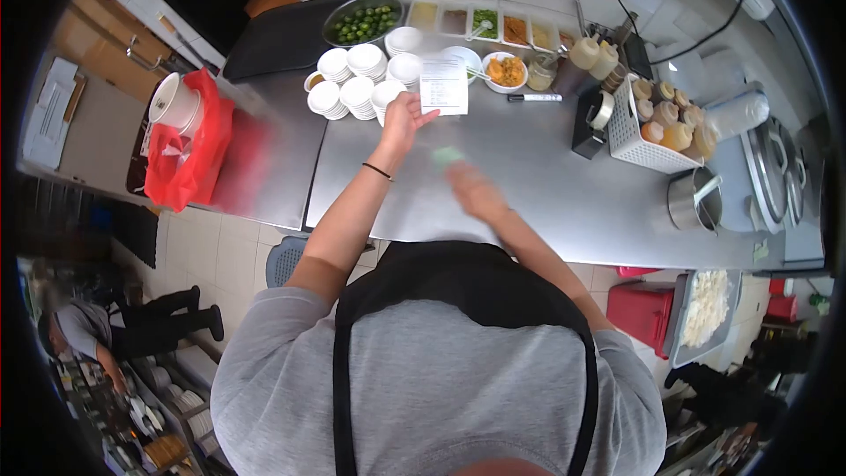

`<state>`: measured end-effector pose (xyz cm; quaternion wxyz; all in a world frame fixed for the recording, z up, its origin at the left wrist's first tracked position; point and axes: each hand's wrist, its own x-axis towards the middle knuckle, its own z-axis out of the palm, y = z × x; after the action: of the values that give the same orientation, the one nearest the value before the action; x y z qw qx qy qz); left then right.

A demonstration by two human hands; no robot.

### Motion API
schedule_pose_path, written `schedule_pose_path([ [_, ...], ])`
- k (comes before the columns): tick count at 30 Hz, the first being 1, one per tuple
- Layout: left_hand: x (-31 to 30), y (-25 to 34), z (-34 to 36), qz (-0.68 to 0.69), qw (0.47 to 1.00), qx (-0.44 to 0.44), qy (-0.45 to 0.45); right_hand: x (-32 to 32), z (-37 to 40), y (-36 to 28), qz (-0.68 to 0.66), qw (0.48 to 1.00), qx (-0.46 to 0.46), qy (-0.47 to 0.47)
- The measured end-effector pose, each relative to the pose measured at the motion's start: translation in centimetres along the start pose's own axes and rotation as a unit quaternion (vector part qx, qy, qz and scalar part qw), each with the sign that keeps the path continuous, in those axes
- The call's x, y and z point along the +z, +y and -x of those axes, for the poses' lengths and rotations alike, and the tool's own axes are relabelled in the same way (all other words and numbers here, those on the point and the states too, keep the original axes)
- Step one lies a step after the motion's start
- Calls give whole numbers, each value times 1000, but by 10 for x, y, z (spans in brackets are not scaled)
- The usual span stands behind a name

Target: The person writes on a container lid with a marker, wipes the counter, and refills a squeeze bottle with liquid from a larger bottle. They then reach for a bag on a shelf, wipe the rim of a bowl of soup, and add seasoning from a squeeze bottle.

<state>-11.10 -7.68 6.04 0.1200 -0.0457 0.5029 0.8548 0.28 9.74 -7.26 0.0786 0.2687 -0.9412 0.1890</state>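
My left hand (405, 122) pinches the lower left edge of a white printed slip (445, 86), held above the far part of the steel counter. Lower and to the right, my right hand (477, 190) is smeared by motion. A small pale green thing (448, 156) shows at its fingertips, too blurred to name exactly. Stacks of white bowls (358, 92) stand just left of and behind the slip. A white bowl of orange food (505, 70) and a black-and-white marker (535, 98) are to its right.
A metal bowl of green fruit (363, 21) and several food containers (485, 23) line the back. To the right are a white basket of bottles (656, 137) and a saucepan (693, 199). A red bag (207, 141) is at left; another person (88, 326) works at lower left.
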Motion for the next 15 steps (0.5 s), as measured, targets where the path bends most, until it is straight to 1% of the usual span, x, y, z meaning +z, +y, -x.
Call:
schedule_pose_path([
  [1,1,0,0,3,1000,-2,2,15,19,32,112,990,84,21],
  [3,-4,-6,-3,2,1000,-9,-8,-39,61,67,112,979,82,150],
  [4,-7,-8,-5,1,1000,-6,-7,-48,96,88,100,966,164,174],
  [5,-8,-9,-5,-10,1000,-8,-13,-58,134,114,113,956,185,199],
  [6,-12,-10,-4,-12,1000,-13,-23,-75,172,123,145,933,244,222],
  [7,-16,-12,-3,-16,1000,-6,-25,-90,213,137,127,904,341,222],
  [8,-21,-14,-2,-19,999,1,-26,-102,253,147,132,869,406,249],
  [9,-27,-16,-1,-38,999,8,-28,-111,299,161,164,842,456,238],
  [10,-31,-16,3,-39,999,7,-36,-117,333,162,178,790,527,258],
  [11,-33,-16,8,-67,997,10,-20,-128,366,165,199,769,557,243],
  [12,-36,-15,13,-96,995,15,-4,-145,369,146,80,688,623,363],
  [13,-41,-15,18,-102,995,5,0,-164,388,157,-52,530,787,313],
  [14,-45,-15,23,-108,994,-4,3,-182,379,133,-78,457,785,411],
  [15,-52,-17,26,-113,993,-14,6,-184,388,137,0,483,758,439],
])
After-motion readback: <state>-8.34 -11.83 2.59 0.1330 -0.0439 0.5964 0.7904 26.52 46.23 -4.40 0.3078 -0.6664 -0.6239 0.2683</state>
